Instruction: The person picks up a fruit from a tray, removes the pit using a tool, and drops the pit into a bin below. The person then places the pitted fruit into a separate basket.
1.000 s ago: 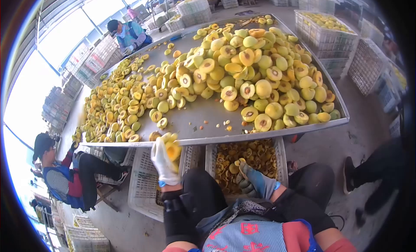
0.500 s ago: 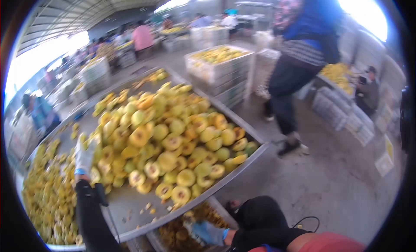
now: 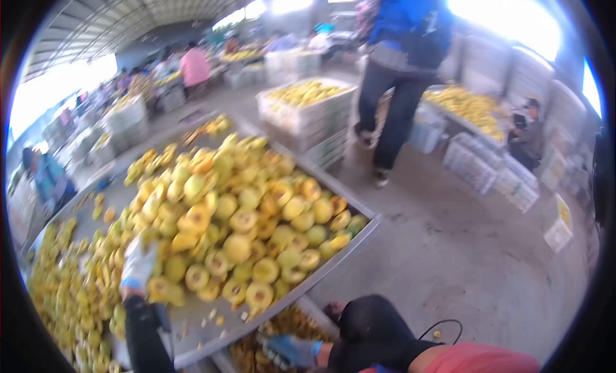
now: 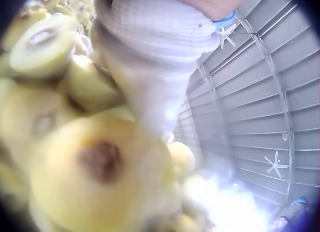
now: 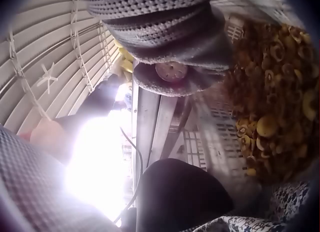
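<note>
In the head view my left hand [image 3: 138, 265], in a white glove, reaches into the pile of halved yellow fruit [image 3: 237, 248] on the metal table [image 3: 340, 257]. In the left wrist view the glove [image 4: 155, 61] is beside a large fruit half [image 4: 100, 172]; its fingertips are hidden or blurred. My right hand [image 3: 292, 350], in a grey-blue glove, is low over a crate of brownish fruit pieces [image 3: 244, 354]. The right wrist view shows that glove [image 5: 160, 36] with its fingers curled round a small round-ended object [image 5: 171, 71], whose other end is hidden.
Stacked crates of fruit [image 3: 308, 116] stand behind the table. A person in blue [image 3: 401, 71] is on the floor beyond its right corner. More crates [image 3: 475, 164] and another fruit-covered table [image 3: 471, 113] stand at the right. A dark cable [image 3: 457, 323] lies near my leg.
The head view has swung right. My left hand has moved from the front edge to the pile, then slightly lower. The fruit it held earlier is out of sight. The person in blue has shifted.
</note>
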`<move>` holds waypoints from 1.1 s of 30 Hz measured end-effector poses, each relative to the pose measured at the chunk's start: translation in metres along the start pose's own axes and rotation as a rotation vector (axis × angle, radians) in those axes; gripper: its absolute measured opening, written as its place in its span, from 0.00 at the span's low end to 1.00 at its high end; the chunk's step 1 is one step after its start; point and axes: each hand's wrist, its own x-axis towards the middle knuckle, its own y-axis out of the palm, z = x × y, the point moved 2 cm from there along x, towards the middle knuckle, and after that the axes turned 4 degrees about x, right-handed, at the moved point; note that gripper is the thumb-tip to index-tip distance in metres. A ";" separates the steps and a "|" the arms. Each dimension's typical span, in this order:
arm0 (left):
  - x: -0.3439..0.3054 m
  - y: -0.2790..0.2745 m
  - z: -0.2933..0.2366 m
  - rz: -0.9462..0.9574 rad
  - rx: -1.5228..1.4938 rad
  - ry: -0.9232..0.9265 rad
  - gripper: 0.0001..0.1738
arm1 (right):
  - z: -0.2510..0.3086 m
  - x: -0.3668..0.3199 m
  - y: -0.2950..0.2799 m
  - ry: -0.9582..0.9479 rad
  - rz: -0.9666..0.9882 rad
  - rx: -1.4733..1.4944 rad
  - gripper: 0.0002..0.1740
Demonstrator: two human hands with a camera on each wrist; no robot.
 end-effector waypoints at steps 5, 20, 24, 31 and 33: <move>-0.057 0.064 0.032 -0.129 0.280 0.237 0.24 | 0.014 -0.040 0.027 0.034 0.003 0.117 0.21; -0.220 -0.050 -0.072 -0.513 -0.594 -0.329 0.19 | 0.042 -0.079 0.061 0.251 0.331 0.131 0.25; -0.259 -0.032 -0.161 0.104 -1.063 -0.375 0.21 | 0.050 -0.096 0.065 0.340 0.574 0.263 0.27; -0.286 0.023 -0.179 0.407 -1.481 -0.306 0.23 | 0.029 -0.108 0.061 0.552 0.835 0.591 0.29; -0.293 0.037 -0.177 0.392 -1.637 -0.260 0.27 | 0.021 -0.103 0.059 0.570 0.857 0.628 0.29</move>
